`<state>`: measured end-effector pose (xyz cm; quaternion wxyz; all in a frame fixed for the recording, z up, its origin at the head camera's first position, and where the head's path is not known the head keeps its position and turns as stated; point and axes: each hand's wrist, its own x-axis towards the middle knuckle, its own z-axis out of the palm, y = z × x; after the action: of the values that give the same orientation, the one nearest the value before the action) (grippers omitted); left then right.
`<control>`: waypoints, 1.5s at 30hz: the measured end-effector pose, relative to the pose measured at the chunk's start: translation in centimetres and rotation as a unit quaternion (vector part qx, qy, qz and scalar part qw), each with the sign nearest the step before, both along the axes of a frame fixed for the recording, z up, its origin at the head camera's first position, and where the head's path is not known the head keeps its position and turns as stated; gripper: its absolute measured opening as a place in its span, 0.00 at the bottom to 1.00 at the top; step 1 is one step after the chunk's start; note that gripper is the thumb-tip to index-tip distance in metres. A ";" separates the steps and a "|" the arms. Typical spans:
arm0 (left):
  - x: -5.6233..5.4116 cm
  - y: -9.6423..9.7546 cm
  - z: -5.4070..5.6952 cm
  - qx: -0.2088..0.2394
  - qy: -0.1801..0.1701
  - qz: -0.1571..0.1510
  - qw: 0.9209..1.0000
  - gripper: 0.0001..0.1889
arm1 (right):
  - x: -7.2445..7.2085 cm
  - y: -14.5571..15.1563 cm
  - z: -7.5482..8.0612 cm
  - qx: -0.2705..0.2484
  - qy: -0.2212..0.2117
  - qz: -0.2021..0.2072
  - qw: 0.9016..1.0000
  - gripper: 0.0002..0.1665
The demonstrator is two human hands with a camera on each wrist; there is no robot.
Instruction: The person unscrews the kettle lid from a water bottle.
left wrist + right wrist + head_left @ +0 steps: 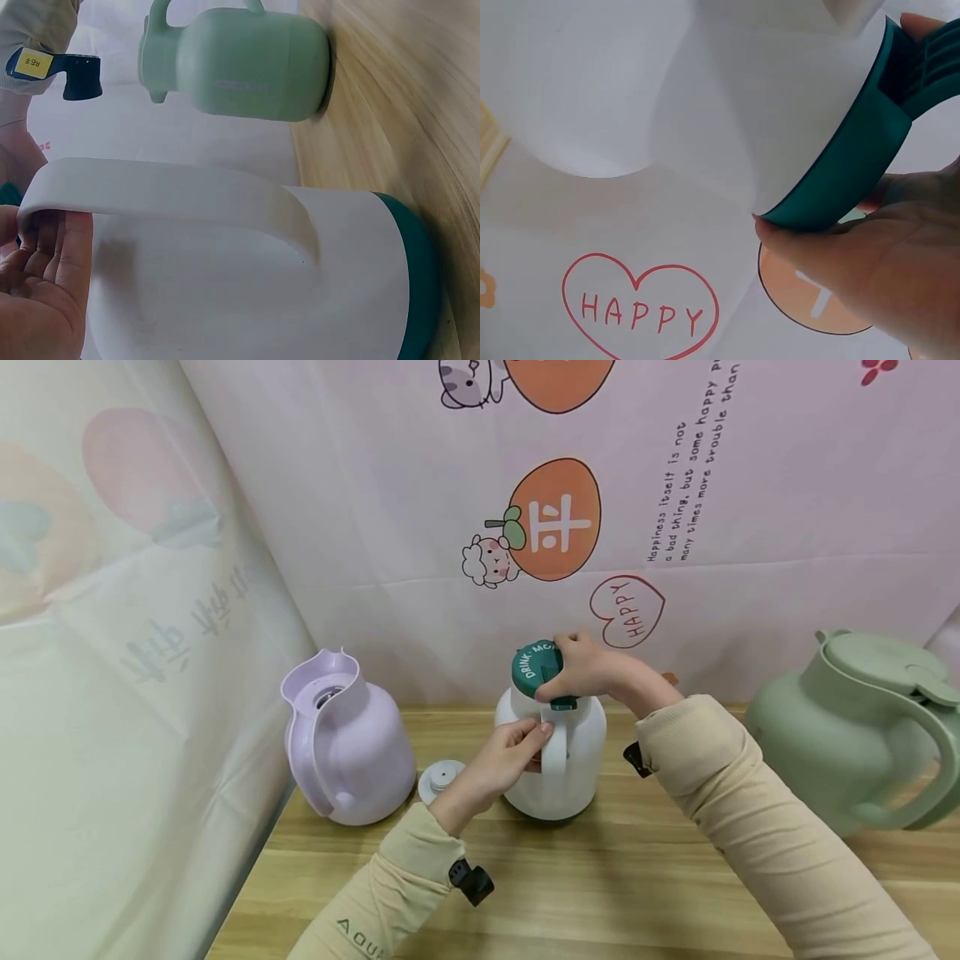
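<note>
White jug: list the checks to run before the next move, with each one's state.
1. Left hand grips handle: ok.
2. Right hand holds teal lid: ok.
3. White jug upright on table: ok.
4. Teal lid locked: cannot tell.
5. Purple jug and pale green jug apart from white jug: ok.
6. Loose parts cleared away: not ok, pale stopper lies beside purple jug.

I can't read all the lettering [528, 667] on the lid [536, 683] under the right hand [582, 667]; the left arm [411, 858] partly hides the stopper [440, 775].
</note>
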<state>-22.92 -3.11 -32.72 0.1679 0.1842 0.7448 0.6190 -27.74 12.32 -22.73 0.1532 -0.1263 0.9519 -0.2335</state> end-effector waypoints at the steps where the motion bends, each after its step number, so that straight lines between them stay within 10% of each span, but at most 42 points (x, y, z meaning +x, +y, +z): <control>1: -0.1 0.0 0.0 0.002 0.000 -0.001 1.000 0.16 | 0.0 0.1 0.0 -0.003 -0.003 0.002 1.000 0.56; 18: -0.3 -0.1 -0.2 0.004 -0.014 -0.002 1.000 0.20 | -0.7 1.1 0.5 -0.016 -0.046 0.049 0.998 0.57; 31: -0.1 -0.5 -0.2 0.001 -0.025 0.011 1.000 0.22 | 1.5 -2.6 -0.5 0.107 0.107 -0.089 0.984 0.56; 45: 0.0 -0.2 -0.1 0.006 -0.017 0.007 1.000 0.21 | 0.6 -1.9 -0.6 0.089 0.130 -0.065 0.985 0.50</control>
<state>-22.96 -3.33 -32.85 0.1752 0.1694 0.7395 0.6275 -27.10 10.42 -23.31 0.0233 -0.0794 0.9868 -0.1391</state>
